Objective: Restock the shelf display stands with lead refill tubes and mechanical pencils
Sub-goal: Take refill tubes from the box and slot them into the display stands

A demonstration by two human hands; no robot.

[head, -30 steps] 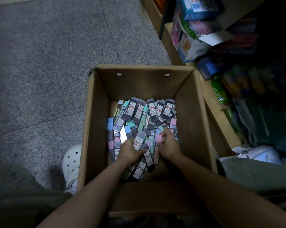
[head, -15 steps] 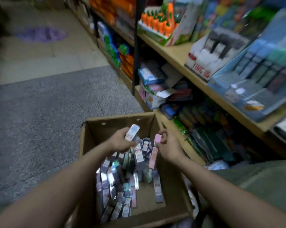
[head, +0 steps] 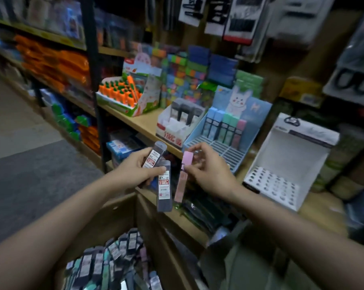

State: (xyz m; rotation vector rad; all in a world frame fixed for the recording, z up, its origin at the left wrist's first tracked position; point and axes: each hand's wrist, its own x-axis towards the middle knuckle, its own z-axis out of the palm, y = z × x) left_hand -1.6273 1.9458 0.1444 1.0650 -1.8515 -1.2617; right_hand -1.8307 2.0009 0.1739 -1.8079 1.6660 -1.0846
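Note:
My left hand [head: 138,169] is shut on two dark grey lead refill tubes [head: 163,185] with red and white labels, one tilted up, one hanging down. My right hand [head: 210,172] pinches a pink lead refill tube [head: 182,185] by its cap, the tube hanging down. Both hands are raised in front of the wooden shelf [head: 147,127]. On it stand a white stand with grey tubes [head: 178,124], a blue rabbit stand [head: 229,130] with several pastel tubes, and a white stand with rows of holes [head: 281,164]. The cardboard box [head: 114,214] of loose tubes sits below.
An orange carrot-themed display [head: 124,93] and stacks of coloured packs [head: 183,78] fill the shelf's back. Hanging blister packs [head: 237,19] are above. The lower shelf [head: 176,218] holds dark packets. The grey aisle floor [head: 30,174] stretches to the left.
Both hands have lifted out of the box with the tubes and risen to shelf height. The view has swung up from the box to the display stands.

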